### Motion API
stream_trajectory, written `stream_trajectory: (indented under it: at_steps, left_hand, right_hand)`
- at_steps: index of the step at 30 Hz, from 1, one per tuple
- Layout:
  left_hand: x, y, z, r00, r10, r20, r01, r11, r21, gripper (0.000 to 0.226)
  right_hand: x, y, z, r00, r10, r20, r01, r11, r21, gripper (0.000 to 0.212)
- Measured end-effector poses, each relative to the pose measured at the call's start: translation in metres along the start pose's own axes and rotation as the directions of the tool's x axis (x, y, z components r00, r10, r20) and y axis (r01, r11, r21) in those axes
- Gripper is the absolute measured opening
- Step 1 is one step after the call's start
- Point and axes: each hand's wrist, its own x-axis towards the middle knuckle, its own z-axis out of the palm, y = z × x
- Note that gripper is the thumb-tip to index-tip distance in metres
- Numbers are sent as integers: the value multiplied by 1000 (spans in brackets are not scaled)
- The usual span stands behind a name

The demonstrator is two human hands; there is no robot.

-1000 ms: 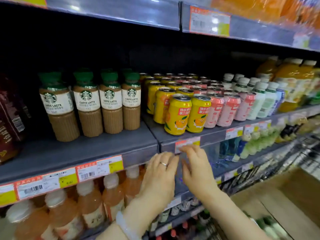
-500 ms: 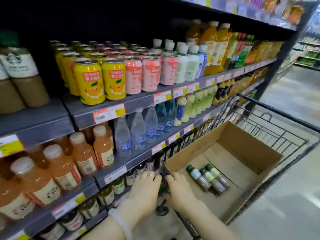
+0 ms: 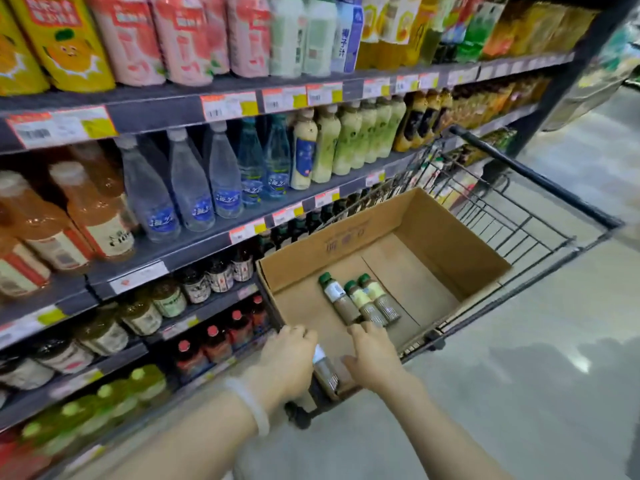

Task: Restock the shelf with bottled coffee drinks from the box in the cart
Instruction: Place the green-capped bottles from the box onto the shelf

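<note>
Nearest the camera, two bare forearms are reaching down into the near end of the cardboard box (image 3: 446, 237), which is sitting in the wire cart (image 3: 540, 216). A pale bangle (image 3: 251, 405) is circling the left wrist. The left hand (image 3: 285, 358) is curling over a coffee bottle (image 3: 325, 372) at the box's near corner; the bottle's white label and brown lower body are showing just to the right of the knuckles, and the hand appears to be grasping it, though the fingers themselves are hidden behind the back of the hand. The right hand (image 3: 374, 355) is hovering just beside that bottle with fingers spread and relaxed, holding nothing, its fingertips lying near the bases of three more bottles.

Those three coffee bottles (image 3: 360, 299) are lying on their sides on the box floor, side by side and touching, green caps pointing away from the person.

To the left, the shelving (image 3: 194, 244) is carrying rows of drinks: red-capped dark bottles (image 3: 214, 341) and green bottles low down, small dark jars above them, then clear water bottles (image 3: 187, 188) and orange drinks (image 3: 97, 209), with pale green bottles (image 3: 349, 140) farther along. On the top visible shelf, yellow cans (image 3: 62, 39) and pink cans (image 3: 156, 36) are standing behind price tags. Beyond the cart, the grey floor (image 3: 519, 375) is stretching away.
</note>
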Motion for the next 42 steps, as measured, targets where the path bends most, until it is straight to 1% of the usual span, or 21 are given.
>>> stream_trajectory:
  at_steps: [4, 9, 12, 14, 17, 20, 23, 25, 27, 29, 31, 34, 35, 36, 38, 40, 42]
  left_hand:
    - [27, 3, 3, 999, -33, 25, 33, 999, -18, 44]
    - [75, 10, 6, 993, -56, 108, 61, 997, -42, 34]
    - [102, 20, 12, 985, -59, 164, 76, 992, -97, 34]
    - [117, 24, 23, 978, -74, 194, 103, 985, -142, 34]
    - [133, 26, 44, 958, -105, 266, 154, 973, -171, 37]
    - [144, 23, 64, 931, -161, 327, 233, 953, -193, 37]
    - [160, 18, 79, 886, -249, 392, 364, 897, -250, 34]
    - [171, 15, 88, 849, -299, 435, 453, 836, -309, 27]
    - [177, 17, 96, 798, -368, 477, 559, 749, -357, 18]
    - [183, 19, 115, 748, -417, 516, 646, 636, -422, 25]
    - [190, 24, 138, 686, -468, 558, 727, 477, -494, 27]
    - [202, 32, 158, 579, -557, 595, 797, 236, -555, 9]
    - [206, 35, 164, 540, -578, 611, 814, 174, -555, 6]
    - [209, 38, 170, 502, -593, 630, 832, 130, -540, 13]
    - [216, 40, 181, 441, -634, 635, 853, 77, -516, 43]
    - [223, 41, 192, 401, -659, 637, 863, 37, -505, 54]
    - [230, 39, 196, 350, -673, 651, 874, -16, -486, 61]
  right_hand:
    - [19, 12, 0, 1000, -3, 6, 3, 1000, 29, 45]
    - [44, 38, -8, 996, 60, 58, -62, 998, 33, 48]
    - [65, 61, -16, 993, 89, 80, -87, 996, -22, 47]
    - [80, 71, -19, 990, 109, 87, -108, 994, -15, 47]
    - [100, 78, -14, 989, 99, 110, -102, 995, 14, 46]
    - [118, 85, 3, 979, 67, 192, -76, 996, 41, 49]
    - [140, 94, 16, 964, 26, 264, -43, 997, 59, 52]
    - [160, 106, 24, 951, -6, 310, -9, 999, 47, 51]
    - [179, 118, 30, 932, -36, 360, 23, 999, 39, 49]
    - [199, 128, 39, 917, -62, 393, 46, 998, 50, 48]
    - [219, 136, 48, 903, -80, 422, 58, 996, 64, 49]
    - [250, 142, 67, 890, -111, 441, 50, 988, 147, 47]
    - [260, 142, 73, 894, -117, 433, 40, 982, 183, 47]
    - [270, 142, 81, 898, -111, 426, 23, 979, 205, 50]
    - [290, 138, 96, 912, -75, 403, -23, 972, 233, 55]
    - [307, 131, 107, 928, -38, 370, -55, 969, 239, 56]
    - [317, 125, 120, 938, -16, 346, -34, 990, 139, 56]
